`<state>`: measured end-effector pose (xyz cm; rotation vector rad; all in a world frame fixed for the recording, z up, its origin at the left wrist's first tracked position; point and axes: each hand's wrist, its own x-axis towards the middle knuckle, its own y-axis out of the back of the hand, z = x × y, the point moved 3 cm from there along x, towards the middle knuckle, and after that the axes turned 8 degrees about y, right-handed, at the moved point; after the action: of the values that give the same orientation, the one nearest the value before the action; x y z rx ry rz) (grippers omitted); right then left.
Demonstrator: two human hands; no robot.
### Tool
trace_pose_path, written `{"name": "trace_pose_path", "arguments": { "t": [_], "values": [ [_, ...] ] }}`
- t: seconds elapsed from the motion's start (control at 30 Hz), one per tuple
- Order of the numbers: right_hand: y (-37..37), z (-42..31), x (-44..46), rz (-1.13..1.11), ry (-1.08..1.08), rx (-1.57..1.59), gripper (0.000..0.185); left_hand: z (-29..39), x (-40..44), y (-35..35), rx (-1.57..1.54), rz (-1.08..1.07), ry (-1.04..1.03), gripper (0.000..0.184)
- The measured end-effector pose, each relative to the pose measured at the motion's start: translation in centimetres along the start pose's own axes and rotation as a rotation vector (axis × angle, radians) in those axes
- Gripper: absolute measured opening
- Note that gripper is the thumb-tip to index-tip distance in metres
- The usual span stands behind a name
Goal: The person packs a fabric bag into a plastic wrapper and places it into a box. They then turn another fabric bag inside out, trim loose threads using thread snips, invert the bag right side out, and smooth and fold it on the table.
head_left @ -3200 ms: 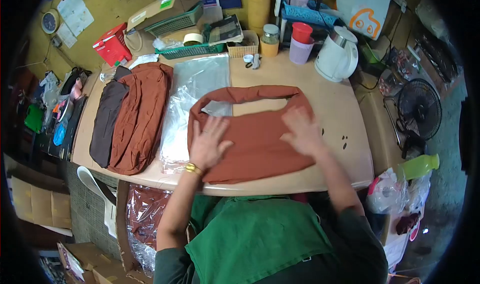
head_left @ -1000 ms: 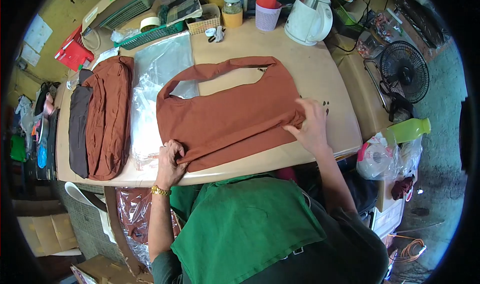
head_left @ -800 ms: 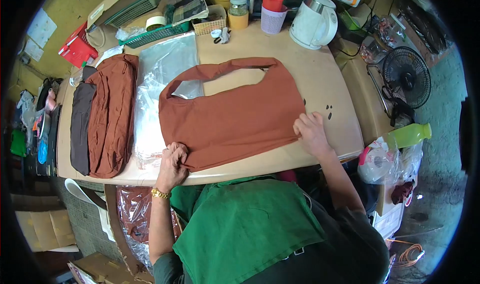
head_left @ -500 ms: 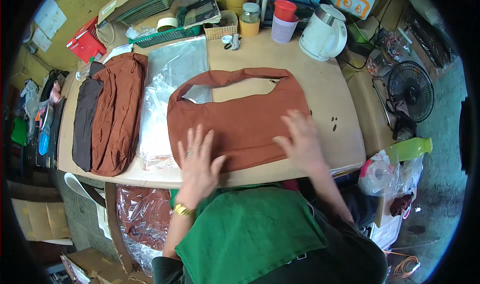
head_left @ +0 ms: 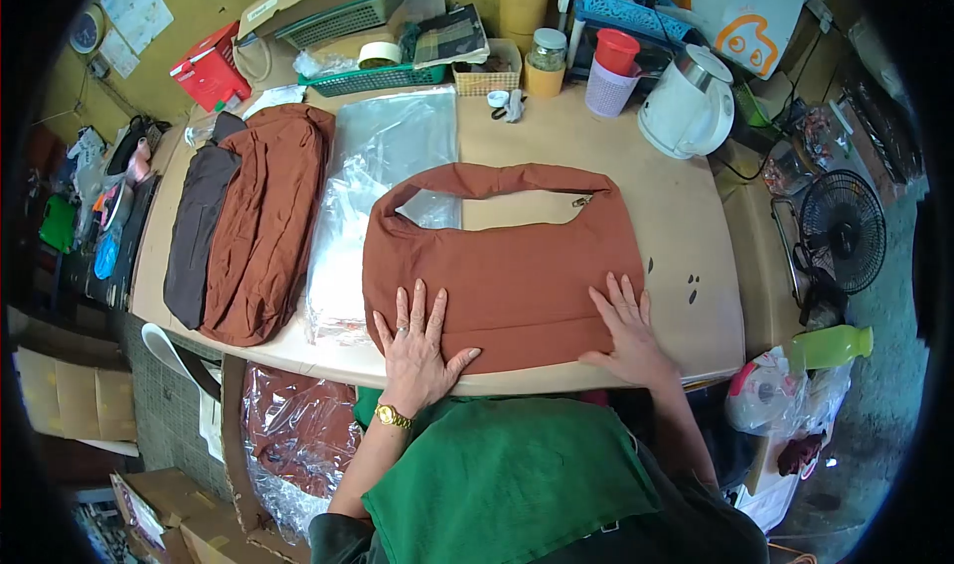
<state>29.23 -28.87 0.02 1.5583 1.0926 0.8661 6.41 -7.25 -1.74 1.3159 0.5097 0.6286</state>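
A rust-brown fabric shoulder bag (head_left: 507, 276) lies flat on the table, its strap arched toward the far side and a small metal zip pull showing near the right end of the opening. My left hand (head_left: 417, 350) rests on the bag's lower left corner with fingers spread. On the lower right corner lies my right hand (head_left: 631, 335), fingers also spread and palm down. Left of the bag is a pile of clear plastic sleeves (head_left: 383, 186), partly under the bag's left edge. Further left sit more folded bags, rust-brown (head_left: 268, 226) and dark grey (head_left: 199, 236).
Along the back stand a green basket (head_left: 368, 82), a jar (head_left: 546, 52), a purple cup (head_left: 609, 89) and a white kettle (head_left: 686, 107). A fan (head_left: 842, 231) is off the right side. Below the table's left front, a box holds plastic-wrapped brown items (head_left: 303, 425).
My right hand has come down and outward onto the bag's lower right corner. My left hand stays on the lower left. The whole view has shifted, with the table appearing further right and lower.
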Motion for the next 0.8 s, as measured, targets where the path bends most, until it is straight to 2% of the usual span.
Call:
{"name": "trace_pose_path", "arguments": {
  "t": [0.07,0.1,0.17,0.3,0.33,0.4,0.47,0.5,0.57,0.6,0.67,0.8],
  "values": [
    [1.7,0.4,-0.9,0.160,0.103,0.292,0.053,-0.2,0.0,0.1,0.002,0.003,-0.005,0.093],
    [1.0,1.4,-1.6,0.156,0.111,0.293,0.053,-0.2,0.0,0.1,0.003,0.001,-0.013,0.095],
    [-0.1,2.9,-3.1,0.270,0.215,0.200,0.030,-0.2,0.0,0.1,-0.001,0.001,-0.006,0.096],
    [1.7,0.7,-3.7,0.328,0.232,0.069,0.020,-0.2,-0.1,0.3,-0.025,-0.002,-0.024,0.098],
    [3.4,0.5,-3.4,0.009,0.031,-0.011,0.025,-0.1,-0.1,0.3,-0.025,-0.001,-0.022,0.098],
    [3.3,0.3,-3.0,-0.306,-0.179,-0.087,0.030,0.0,-0.1,0.5,-0.019,-0.012,-0.023,0.099],
    [3.2,-0.7,-1.9,0.326,0.058,-0.013,0.055,0.1,0.0,0.3,-0.014,-0.007,-0.025,0.099],
    [2.5,-1.6,-1.3,0.322,0.060,-0.012,0.055,0.0,-0.2,0.2,-0.004,-0.006,-0.025,0.098],
    [0.3,-3.7,0.1,0.052,0.157,-0.149,0.081,-0.4,-0.3,0.3,-0.005,-0.014,-0.026,0.098],
    [-0.5,-3.4,-0.1,0.052,0.156,-0.144,0.081,-0.7,-0.4,0.3,-0.005,-0.022,-0.036,0.099],
    [-1.9,-1.7,-0.8,-0.118,0.095,-0.123,0.094,-1.2,-0.7,-0.1,-0.003,-0.022,-0.042,0.100],
    [-1.1,-0.8,-2.2,-0.184,-0.002,-0.141,0.098,-1.5,-1.9,1.4,-0.069,-0.072,-0.103,0.104]
  ]
}}
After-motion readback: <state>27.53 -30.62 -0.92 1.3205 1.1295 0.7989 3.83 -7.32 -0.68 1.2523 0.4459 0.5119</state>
